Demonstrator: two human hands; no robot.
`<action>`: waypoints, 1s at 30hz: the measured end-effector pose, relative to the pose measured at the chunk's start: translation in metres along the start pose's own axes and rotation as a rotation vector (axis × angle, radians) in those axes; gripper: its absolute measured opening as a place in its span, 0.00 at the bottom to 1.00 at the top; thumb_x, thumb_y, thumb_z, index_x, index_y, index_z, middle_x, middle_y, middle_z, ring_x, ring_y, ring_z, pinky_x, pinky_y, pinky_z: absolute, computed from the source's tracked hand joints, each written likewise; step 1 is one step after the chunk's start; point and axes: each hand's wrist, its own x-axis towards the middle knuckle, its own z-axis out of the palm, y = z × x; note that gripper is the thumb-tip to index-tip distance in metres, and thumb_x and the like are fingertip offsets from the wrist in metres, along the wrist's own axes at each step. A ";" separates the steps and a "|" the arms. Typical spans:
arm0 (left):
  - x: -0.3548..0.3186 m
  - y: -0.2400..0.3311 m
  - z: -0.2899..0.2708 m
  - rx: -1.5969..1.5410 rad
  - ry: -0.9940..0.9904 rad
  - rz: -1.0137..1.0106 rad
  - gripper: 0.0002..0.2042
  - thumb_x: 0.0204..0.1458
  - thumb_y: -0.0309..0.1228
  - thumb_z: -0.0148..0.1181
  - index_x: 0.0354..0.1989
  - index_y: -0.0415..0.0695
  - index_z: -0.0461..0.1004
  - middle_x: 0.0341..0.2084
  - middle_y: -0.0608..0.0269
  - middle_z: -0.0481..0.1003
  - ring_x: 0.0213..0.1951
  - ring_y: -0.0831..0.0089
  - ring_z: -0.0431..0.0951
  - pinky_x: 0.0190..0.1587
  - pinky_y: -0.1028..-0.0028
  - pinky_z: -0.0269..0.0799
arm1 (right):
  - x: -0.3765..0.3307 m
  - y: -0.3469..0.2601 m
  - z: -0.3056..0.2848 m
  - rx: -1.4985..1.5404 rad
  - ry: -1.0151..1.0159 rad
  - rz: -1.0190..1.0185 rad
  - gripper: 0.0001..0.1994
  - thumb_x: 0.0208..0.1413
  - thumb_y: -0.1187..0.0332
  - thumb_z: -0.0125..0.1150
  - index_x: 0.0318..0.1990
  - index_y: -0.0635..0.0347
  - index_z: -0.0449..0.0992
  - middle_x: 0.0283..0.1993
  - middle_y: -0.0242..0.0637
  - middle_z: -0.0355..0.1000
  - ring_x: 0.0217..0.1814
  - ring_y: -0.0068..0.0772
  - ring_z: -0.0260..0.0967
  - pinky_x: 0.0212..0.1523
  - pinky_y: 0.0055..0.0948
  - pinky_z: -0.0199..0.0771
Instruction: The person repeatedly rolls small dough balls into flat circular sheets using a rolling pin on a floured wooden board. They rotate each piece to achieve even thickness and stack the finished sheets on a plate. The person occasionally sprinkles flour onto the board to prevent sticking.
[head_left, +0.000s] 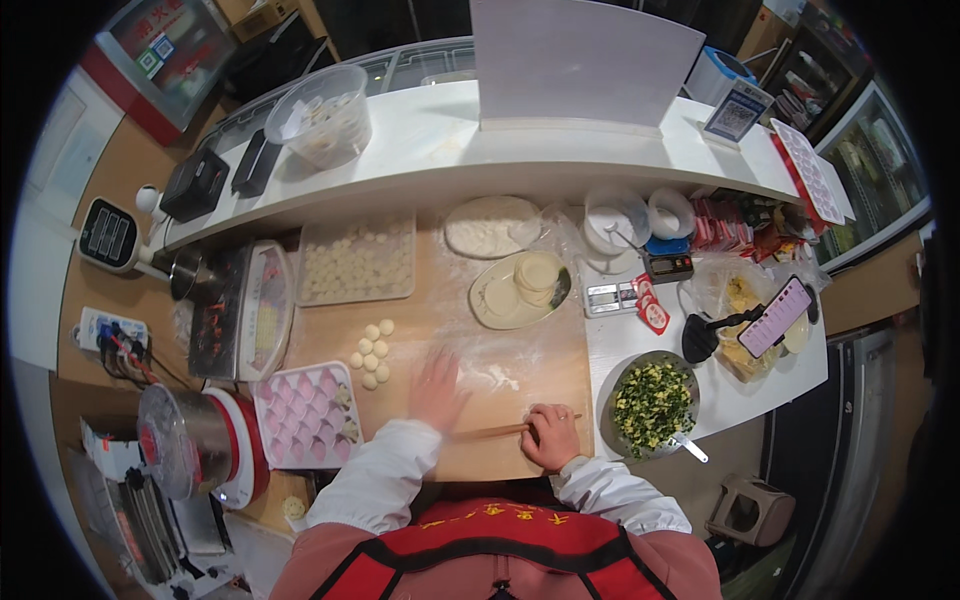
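My right hand [552, 436] is closed around one end of a thin wooden rolling pin [487, 433] at the near edge of the wooden board [450, 340]. The pin's other end reaches left, below my left hand. My left hand [438, 388] is low over the board, blurred by motion, its fingers stretched forward with nothing visible in them. Several small dough balls [372, 357] lie just left of it. Loose flour [500, 378] is scattered between my hands. Farther back, an oval plate [492, 312] holds a stack of round dough wrappers [538, 274].
A tray of dough pieces [357, 262] sits back left, near a mound of flour [490, 225]. A pink moulded tray [305, 415] is at left. Right of the board are a bowl of chopped green filling [652, 405], a scale [610, 298] and a phone on a stand [775, 318].
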 end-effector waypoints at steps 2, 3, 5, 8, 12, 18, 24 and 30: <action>-0.006 -0.010 0.003 -0.061 0.142 0.013 0.34 0.59 0.42 0.59 0.73 0.44 0.60 0.75 0.48 0.55 0.75 0.50 0.52 0.75 0.47 0.43 | -0.001 -0.001 -0.001 -0.003 -0.001 -0.001 0.13 0.47 0.65 0.67 0.41 0.55 0.77 0.49 0.38 0.73 0.53 0.46 0.70 0.61 0.48 0.63; -0.012 -0.017 0.004 -0.114 0.261 0.099 0.32 0.59 0.40 0.60 0.72 0.44 0.63 0.74 0.47 0.56 0.74 0.49 0.54 0.75 0.48 0.46 | -0.001 -0.001 -0.001 0.006 0.007 -0.005 0.13 0.47 0.66 0.67 0.41 0.55 0.77 0.49 0.38 0.73 0.53 0.46 0.70 0.61 0.48 0.63; -0.030 -0.031 0.005 -0.304 0.346 -0.002 0.27 0.57 0.35 0.62 0.66 0.43 0.70 0.69 0.46 0.63 0.70 0.49 0.60 0.72 0.48 0.51 | -0.002 -0.002 -0.003 0.005 0.005 -0.009 0.13 0.47 0.66 0.67 0.42 0.55 0.77 0.49 0.38 0.73 0.53 0.46 0.70 0.61 0.48 0.62; -0.056 -0.044 0.004 -0.393 0.374 -0.101 0.17 0.52 0.28 0.67 0.52 0.42 0.81 0.52 0.49 0.73 0.56 0.53 0.74 0.60 0.55 0.68 | -0.002 -0.004 -0.004 0.001 0.005 -0.011 0.13 0.48 0.66 0.67 0.42 0.55 0.77 0.49 0.38 0.73 0.54 0.46 0.70 0.61 0.48 0.62; -0.041 -0.031 0.005 -0.523 0.305 -0.064 0.19 0.49 0.25 0.69 0.52 0.42 0.80 0.42 0.53 0.73 0.43 0.55 0.78 0.46 0.65 0.76 | 0.001 0.001 0.003 0.037 0.082 -0.052 0.13 0.49 0.66 0.67 0.43 0.55 0.77 0.49 0.38 0.73 0.53 0.46 0.70 0.61 0.47 0.63; 0.020 0.042 0.019 -0.600 0.171 0.012 0.18 0.52 0.28 0.66 0.53 0.43 0.79 0.45 0.52 0.74 0.49 0.52 0.74 0.51 0.57 0.72 | -0.005 0.014 0.010 0.032 -0.021 0.139 0.13 0.53 0.65 0.70 0.45 0.55 0.78 0.49 0.40 0.73 0.54 0.47 0.69 0.60 0.47 0.63; 0.009 0.072 0.026 -0.483 0.339 0.165 0.10 0.50 0.34 0.70 0.40 0.48 0.83 0.37 0.58 0.78 0.39 0.55 0.79 0.44 0.57 0.72 | 0.034 0.021 -0.003 -0.087 0.110 0.208 0.15 0.55 0.61 0.68 0.47 0.55 0.76 0.52 0.39 0.72 0.58 0.48 0.67 0.61 0.48 0.62; 0.012 0.072 0.031 -0.475 0.411 0.118 0.08 0.51 0.34 0.72 0.28 0.46 0.81 0.25 0.57 0.79 0.31 0.55 0.79 0.35 0.58 0.72 | 0.069 0.021 0.007 -0.215 0.242 0.369 0.10 0.59 0.65 0.62 0.47 0.53 0.76 0.50 0.38 0.72 0.56 0.46 0.68 0.58 0.47 0.62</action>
